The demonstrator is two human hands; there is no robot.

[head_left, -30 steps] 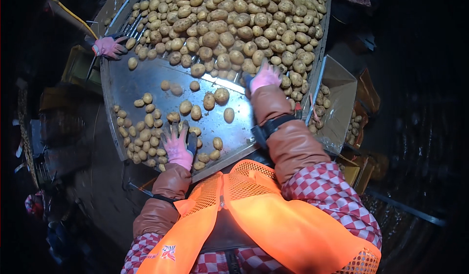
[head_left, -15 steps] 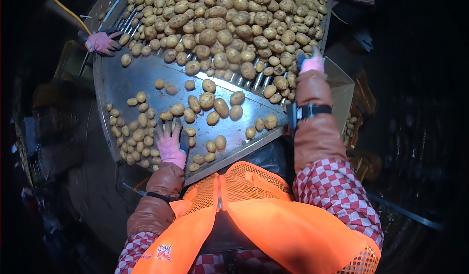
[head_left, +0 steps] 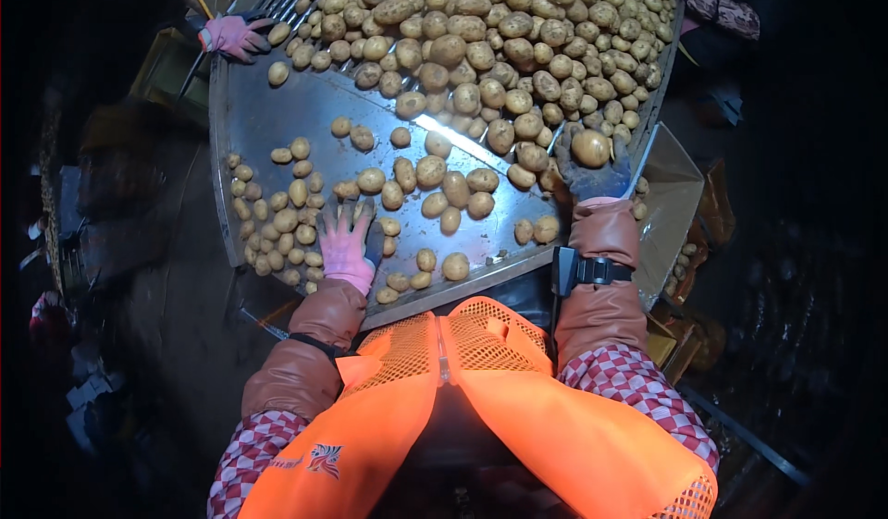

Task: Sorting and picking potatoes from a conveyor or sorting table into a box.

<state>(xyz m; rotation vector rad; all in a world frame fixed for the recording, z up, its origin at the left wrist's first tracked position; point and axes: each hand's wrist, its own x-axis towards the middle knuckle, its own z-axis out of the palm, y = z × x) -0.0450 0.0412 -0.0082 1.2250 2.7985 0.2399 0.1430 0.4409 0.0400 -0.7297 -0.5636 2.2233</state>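
Potatoes lie heaped over a roller grate, and more are scattered on a smooth metal tray nearer to me. My left hand, in a pink and dark work glove, rests on the tray with fingers spread. It sits between a cluster of small potatoes and several loose ones. At the right edge of the heap, my right hand is turned palm up. A larger potato lies in it, with the gloved fingers curled around.
Another person's gloved hand rests at the tray's far left edge. A sleeve shows at the far right. Right of the tray stands a cardboard-coloured chute or box. A raised metal rim runs along the near side.
My right hand has turned palm up and now holds a potato. My left hand remains spread on the tray. The whole view has shifted, and some loose potatoes sit in different places.
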